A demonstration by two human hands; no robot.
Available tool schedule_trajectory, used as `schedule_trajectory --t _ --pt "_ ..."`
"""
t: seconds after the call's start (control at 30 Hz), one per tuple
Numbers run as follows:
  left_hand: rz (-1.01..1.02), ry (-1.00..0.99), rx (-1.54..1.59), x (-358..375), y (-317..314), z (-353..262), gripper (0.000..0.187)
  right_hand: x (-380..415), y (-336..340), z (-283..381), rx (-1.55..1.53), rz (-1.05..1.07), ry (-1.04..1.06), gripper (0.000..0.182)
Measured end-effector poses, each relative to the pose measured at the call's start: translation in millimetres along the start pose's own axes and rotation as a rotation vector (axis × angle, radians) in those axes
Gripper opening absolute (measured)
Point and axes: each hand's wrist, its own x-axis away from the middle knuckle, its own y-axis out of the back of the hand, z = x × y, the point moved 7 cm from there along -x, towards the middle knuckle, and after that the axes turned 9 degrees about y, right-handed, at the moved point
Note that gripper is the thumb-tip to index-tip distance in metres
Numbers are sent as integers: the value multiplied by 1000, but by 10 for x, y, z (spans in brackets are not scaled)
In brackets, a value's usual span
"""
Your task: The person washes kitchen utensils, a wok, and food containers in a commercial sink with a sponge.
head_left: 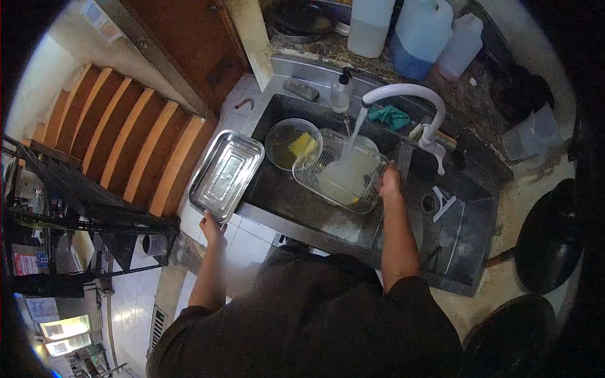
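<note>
My left hand [214,229] is closed on the near end of a shiny rectangular metal tray [227,174], held out to the left of the sink. My right hand [390,181] grips the right edge of a wire mesh basket [310,184] over the basin. Water pours from the white curved faucet [403,91] into the basket. Beside the basket, a round metal bowl [277,140] contains a yellow sponge [304,145]. Something round and pale lies beneath the basket, partly hidden by the mesh and water.
A soap pump bottle [341,91] and a green cloth [389,117] sit along the sink's back edge. Large plastic jugs [421,39] stand behind. A white squeegee-like tool [444,204] lies in the right basin. Dark pans [551,236] are at right; wooden steps [126,135] rise at left.
</note>
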Motion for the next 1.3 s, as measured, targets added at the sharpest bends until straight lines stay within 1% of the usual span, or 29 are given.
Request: schedule_trajectory --t 0.07,0.1,0.13,0.2,0.23,0.27,0.3,0.33,0.37,0.4,0.43,0.5,0.53,0.6,0.73,0.8,0.83,0.87,0.9,0.97,1.0,1.07,1.1,1.13,1.17,1.2,1.23,1.27,1.3 --pt "32 -8 2 14 14 -30 64 373 -93 376 -107 -17 71 43" --pt "66 -19 6 22 11 -49 65 108 -63 262 -203 68 23 44" --pt "63 -19 8 23 27 -60 65 16 -57 204 -201 70 23 44" --pt "44 -37 36 34 60 -92 66 -127 -44 172 -250 78 124 50" --pt "45 -35 33 57 71 -87 66 -537 157 -140 -250 74 122 50" --pt "22 -28 42 88 85 -85 66 -894 155 -484 -225 22 40 36" --pt "2 -23 55 106 78 -91 67 -889 134 -530 -201 -26 -39 38" --pt "5 -25 59 131 70 -109 67 -884 109 -511 -203 -24 -35 38" --pt "28 -11 37 156 46 -120 69 -889 98 -470 -94 -87 1 36" --pt "46 4 11 175 52 -125 72 -632 49 -302 18 -150 31 35" --pt "39 4 9 207 67 -137 72 -406 -13 -159 20 -147 25 35" --pt "-81 12 24 265 133 -130 78 -57 -132 176 -57 -107 82 35" --pt "-80 13 19 269 144 -130 78 -24 -154 234 -58 -112 79 35" --pt "-41 60 12 259 170 -133 81 18 -297 298 -329 -22 18 37" --pt "-63 76 45 112 343 -37 83 -149 -215 154 -159 89 130 39" --pt "-55 104 54 106 352 -47 85 -156 -162 90 64 -214 15 42" --pt "-69 113 35 124 357 -71 86 -188 -198 167 62 -208 19 42" --pt "-75 111 36 137 375 -98 86 -226 -254 225 31 -107 30 50" --pt "-99 94 48 154 408 -123 84 -226 -291 239 3 -10 37 65" --pt "-193 37 84 286 416 -214 77 -22 -297 396 -48 26 42 65" --pt "-189 36 83 230 422 -211 77 91 -337 521 -104 63 58 65" --pt "-400 -354 -70 166 618 -441 66 53 -307 427 -123 5 19 65" --pt "-597 -546 -343 419 563 -663 56 -152 -213 221 -50 -94 26 64" --pt "-592 -546 -339 611 435 -753 56 -264 -123 134 22 -192 36 63" --pt "-566 -695 -336 872 237 -914 48 -223 -97 149 18 -192 43 63" --pt "-538 -844 -334 1087 54 -1044 41 -136 -114 161 108 -93 74 63" --pt "-534 -844 -330 1154 -70 -1087 41 -35 -163 215 200 7 106 63" --pt "-313 -927 -367 1204 -315 -1140 36 53 -172 272 201 5 108 63" --pt "-87 -1002 -407 1309 -562 -1167 31 239 -215 406 178 44 192 61"
